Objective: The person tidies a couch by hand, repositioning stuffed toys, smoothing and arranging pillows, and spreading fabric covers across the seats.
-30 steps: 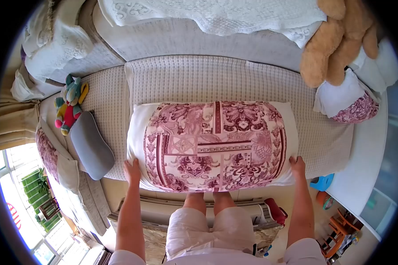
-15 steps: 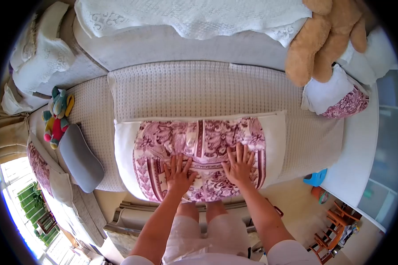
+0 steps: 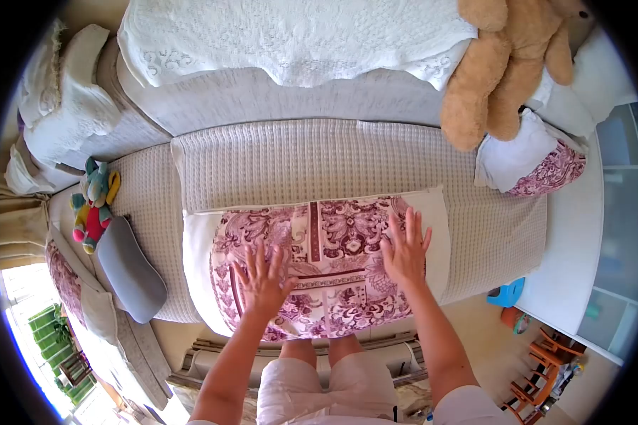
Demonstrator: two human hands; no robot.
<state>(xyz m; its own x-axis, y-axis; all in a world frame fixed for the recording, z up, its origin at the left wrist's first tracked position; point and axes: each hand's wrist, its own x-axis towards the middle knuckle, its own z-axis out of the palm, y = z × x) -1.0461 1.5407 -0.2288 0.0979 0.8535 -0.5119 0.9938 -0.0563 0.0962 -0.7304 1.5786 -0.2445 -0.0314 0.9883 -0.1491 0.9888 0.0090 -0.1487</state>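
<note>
A large white pillow (image 3: 347, 283) with a maroon paisley pattern lies flat on the sofa's beige waffle-weave cover (image 3: 262, 159). My left hand (image 3: 264, 283) rests palm down on its left part, fingers spread. On the right part of the pattern, near the white border, my right hand (image 3: 406, 256) also lies with its fingers apart. Neither hand grips anything; both seem to touch the fabric. The near edge of the pillow hangs close to my legs.
A plush teddy bear (image 3: 482, 78) and a smaller patterned cushion (image 3: 535, 156) sit at the right. Left are a grey contoured pillow (image 3: 131, 273) and a colourful soft toy (image 3: 92, 205). A white lace cover (image 3: 298, 35) drapes the backrest. A low table (image 3: 404, 361) stands behind my legs.
My hands have moved farther apart across the pillow, the right one toward its right border and the left one outward. The dented pattern between them looks flatter. The view has shifted slightly.
</note>
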